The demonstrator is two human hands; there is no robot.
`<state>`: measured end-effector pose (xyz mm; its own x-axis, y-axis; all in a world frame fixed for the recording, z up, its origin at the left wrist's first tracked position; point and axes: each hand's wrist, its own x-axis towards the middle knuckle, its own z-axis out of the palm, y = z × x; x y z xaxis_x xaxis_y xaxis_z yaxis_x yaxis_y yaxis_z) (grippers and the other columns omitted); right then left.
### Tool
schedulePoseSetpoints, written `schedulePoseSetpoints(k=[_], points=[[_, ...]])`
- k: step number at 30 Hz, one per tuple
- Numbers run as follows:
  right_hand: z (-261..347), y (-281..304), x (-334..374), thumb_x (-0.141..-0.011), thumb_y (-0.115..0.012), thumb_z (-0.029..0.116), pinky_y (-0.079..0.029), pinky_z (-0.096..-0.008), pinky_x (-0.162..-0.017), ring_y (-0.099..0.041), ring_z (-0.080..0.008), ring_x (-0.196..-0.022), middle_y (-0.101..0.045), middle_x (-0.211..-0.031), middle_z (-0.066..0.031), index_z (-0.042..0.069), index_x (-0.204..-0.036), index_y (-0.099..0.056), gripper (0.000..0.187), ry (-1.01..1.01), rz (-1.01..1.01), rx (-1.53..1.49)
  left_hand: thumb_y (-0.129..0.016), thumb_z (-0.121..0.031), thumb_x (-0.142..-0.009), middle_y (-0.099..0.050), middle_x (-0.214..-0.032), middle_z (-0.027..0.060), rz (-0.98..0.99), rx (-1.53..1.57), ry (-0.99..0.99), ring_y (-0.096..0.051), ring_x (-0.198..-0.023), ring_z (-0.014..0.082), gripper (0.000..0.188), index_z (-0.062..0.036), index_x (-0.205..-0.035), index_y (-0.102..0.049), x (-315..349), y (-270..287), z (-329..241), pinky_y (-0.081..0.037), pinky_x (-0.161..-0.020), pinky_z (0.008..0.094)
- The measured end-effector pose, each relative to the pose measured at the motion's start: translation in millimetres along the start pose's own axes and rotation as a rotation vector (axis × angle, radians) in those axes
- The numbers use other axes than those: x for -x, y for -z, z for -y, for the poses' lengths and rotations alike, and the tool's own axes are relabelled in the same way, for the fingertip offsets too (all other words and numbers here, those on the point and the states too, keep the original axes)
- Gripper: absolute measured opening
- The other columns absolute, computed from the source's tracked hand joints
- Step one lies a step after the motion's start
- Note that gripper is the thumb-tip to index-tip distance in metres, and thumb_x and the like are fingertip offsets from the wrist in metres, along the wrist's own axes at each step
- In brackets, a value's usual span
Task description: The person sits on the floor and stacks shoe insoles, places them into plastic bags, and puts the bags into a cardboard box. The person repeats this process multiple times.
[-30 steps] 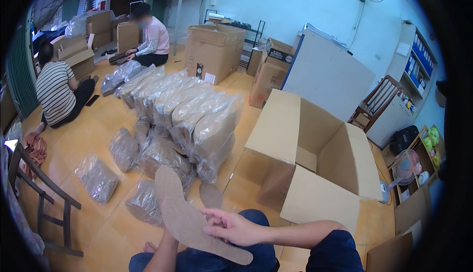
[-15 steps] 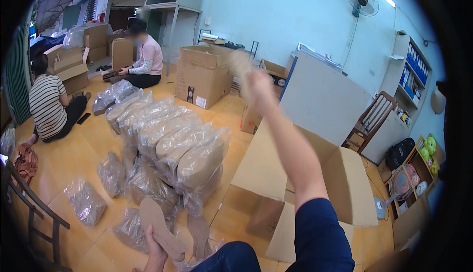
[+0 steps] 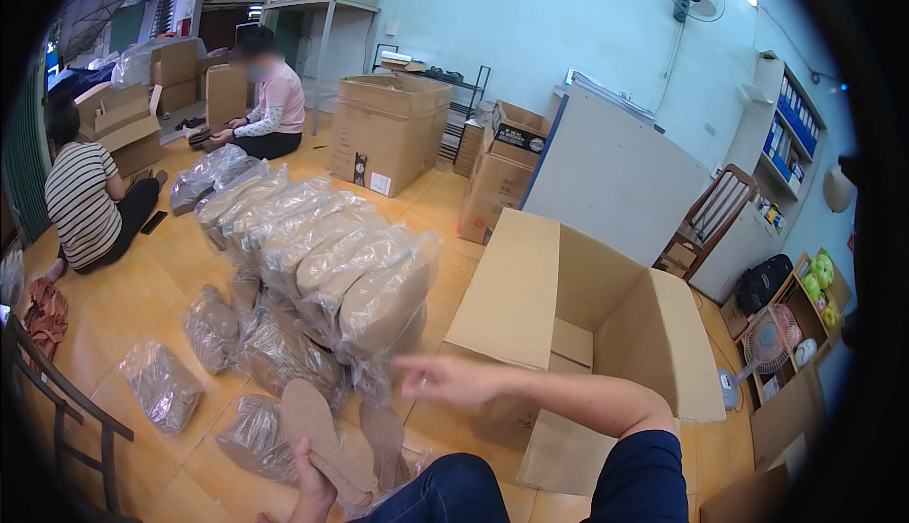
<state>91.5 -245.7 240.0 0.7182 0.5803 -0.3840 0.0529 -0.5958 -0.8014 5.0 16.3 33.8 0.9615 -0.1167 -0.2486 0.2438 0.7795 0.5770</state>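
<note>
The left grip is closed on a tan sole-shaped piece low in the near part of the scene, thumb against its left edge; the piece slants from far left to near right, and its near end looks doubled, though how many layers it has I cannot tell. The right grip is slightly blurred and loosely spread, forefinger stretched out to the left, above the floor between the pile of bagged soles and the open cardboard box. Just right of the held piece, more loose soles lie beside the person's bent knee. The pile stands farther off, its clear-wrapped bundles leaning in a row; single wrapped bundles lie nearer, one well to the left and another just left of the held piece. The box sits to the right with its flaps folded outward. At the near left edge is a dark wooden frame. On the far left, a person in a striped top and a person in a pink top sit on the floor. Beyond the pile stands a large carton, and on the right a small fan stands near a brown chair.
</note>
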Motion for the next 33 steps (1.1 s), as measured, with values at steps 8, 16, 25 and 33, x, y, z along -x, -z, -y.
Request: schedulePoseSetpoints(k=[8, 16, 25, 33], points=[[13, -89, 51, -0.098, -0.056, 0.030, -0.051, -0.0274, -0.076, -0.061, -0.0131, -0.088, -0.062, -0.110, -0.0096, 0.002, -0.142, -0.041, 0.054, 0.056, -0.092, -0.128, -0.047, -0.059, -0.087, -0.063, -0.107, 0.0125, -0.099, -0.060, 0.056, -0.062, -0.092, 0.0248, 0.067, -0.0055, -0.128, -0.051, 13, -8, -1, -0.051, -0.080, 0.0381], [-24, -216, 25, -0.094, -0.063, 0.018, -0.048, -0.0248, -0.078, -0.056, -0.0116, -0.089, -0.058, -0.111, -0.0063, 0.000, -0.139, -0.044, 0.052, 0.080, -0.716, -0.640, -0.052, -0.048, -0.092, -0.060, -0.118, 0.0142, 0.076, -0.069, -0.009, -0.061, -0.105, 0.0251, 0.062, -0.0024, -0.133, -0.046, 40, -3, 15, -0.051, -0.090, 0.0381], [-54, -206, -16, -0.094, -0.061, 0.010, -0.050, -0.0266, -0.083, -0.060, -0.0137, -0.099, -0.058, -0.121, -0.0115, -0.001, -0.133, -0.040, 0.045, 0.196, -0.754, -0.717, -0.054, -0.036, -0.097, -0.051, -0.133, 0.0121, 0.055, -0.189, -0.203, -0.051, -0.122, 0.0225, 0.058, -0.0028, -0.141, -0.036, 46, -12, 28, -0.043, -0.102, 0.0384], [-78, -207, -1, -0.094, -0.039, -0.002, -0.052, -0.0295, -0.085, -0.061, -0.0199, -0.106, -0.056, -0.128, -0.0163, 0.002, -0.147, -0.030, 0.055, 0.080, -0.792, -0.768, -0.060, -0.023, -0.095, -0.044, -0.133, 0.0130, 0.162, -0.199, -0.236, -0.046, -0.122, 0.0200, 0.063, -0.0054, -0.142, -0.023, 36, -6, 30, -0.041, -0.103, 0.0369]])
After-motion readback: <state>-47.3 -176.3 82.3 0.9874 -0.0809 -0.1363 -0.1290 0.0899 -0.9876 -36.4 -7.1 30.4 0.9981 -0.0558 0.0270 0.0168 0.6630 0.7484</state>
